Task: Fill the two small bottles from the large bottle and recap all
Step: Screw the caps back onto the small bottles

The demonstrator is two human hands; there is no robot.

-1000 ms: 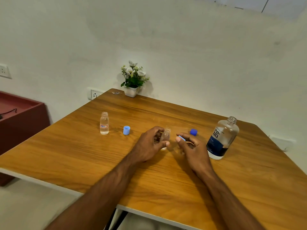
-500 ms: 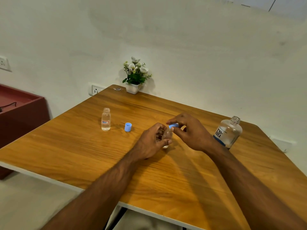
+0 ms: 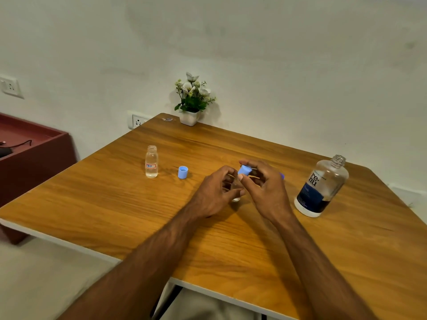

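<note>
White plaster wall backs a wooden bench (image 3: 115,204), where a potted flower (image 3: 193,100) sits at the far edge. Taking the large bottle (image 3: 322,185) as the marker, standing uncapped at the right with a dark blue label, both hands work just to its left. The left hand (image 3: 216,192) curls its fingers round a small clear bottle (image 3: 236,198) standing on the wood, mostly hidden by them. The right hand (image 3: 265,188) pinches a light blue cap (image 3: 244,170) between thumb and fingertips, tilted, at that bottle's top; whether it touches the neck I cannot tell. Far left of the large bottle stands the second small bottle (image 3: 151,161), open, holding clear liquid, with another blue cap (image 3: 183,172) lying beside it.
</note>
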